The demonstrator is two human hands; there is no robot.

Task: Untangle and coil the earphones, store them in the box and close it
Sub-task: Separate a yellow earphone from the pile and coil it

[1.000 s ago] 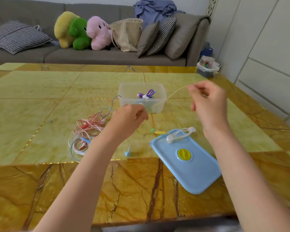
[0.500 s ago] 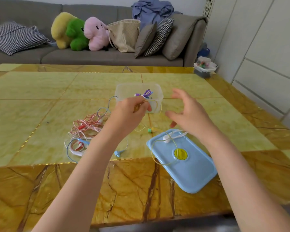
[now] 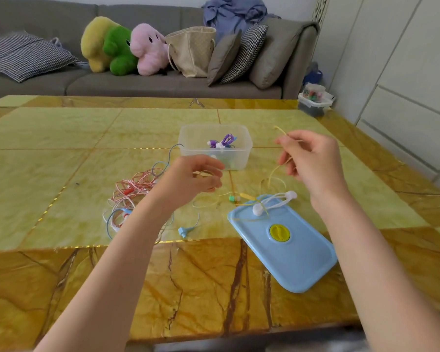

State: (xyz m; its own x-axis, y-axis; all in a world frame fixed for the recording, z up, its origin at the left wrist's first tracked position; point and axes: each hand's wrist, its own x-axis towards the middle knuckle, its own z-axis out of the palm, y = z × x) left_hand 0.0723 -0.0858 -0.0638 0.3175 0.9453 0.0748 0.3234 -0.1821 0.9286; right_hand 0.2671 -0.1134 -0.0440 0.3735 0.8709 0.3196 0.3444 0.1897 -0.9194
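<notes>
Marbled in yellow and amber, the tabletop [image 3: 61, 153] fills the view, and nearest on it, at about four o'clock, lies the blue lid [image 3: 285, 247] with its yellow centre button, off the box. White earbuds [image 3: 258, 209] rest on the lid's far corner, joined to a thin yellow cable [image 3: 271, 177] that runs loosely up to the right hand [image 3: 313, 161], whose thumb and fingertips pinch the cord with the plug end poking out above. At about eleven o'clock of the lid, the left hand [image 3: 191, 179] is curled round a few small loops of the same cable, apparently a coil in the making. Left of that hand lies a tangle of red-and-white and blue earphones [image 3: 130, 194], untouched. Farther off, at twelve o'clock, the clear box [image 3: 188, 138] stands open with coiled purple earphones [image 3: 224, 142] inside. Beyond is a grey sofa [image 3: 163, 82] with plush toys and cushions. The yellow cable looks very light, limp and springy, so I judge it will kink and slip out of loose loops; it is best held at the cord itself near the coil, drawn gently, never tugged at the earbud joints, which are likely the fragile points.
</notes>
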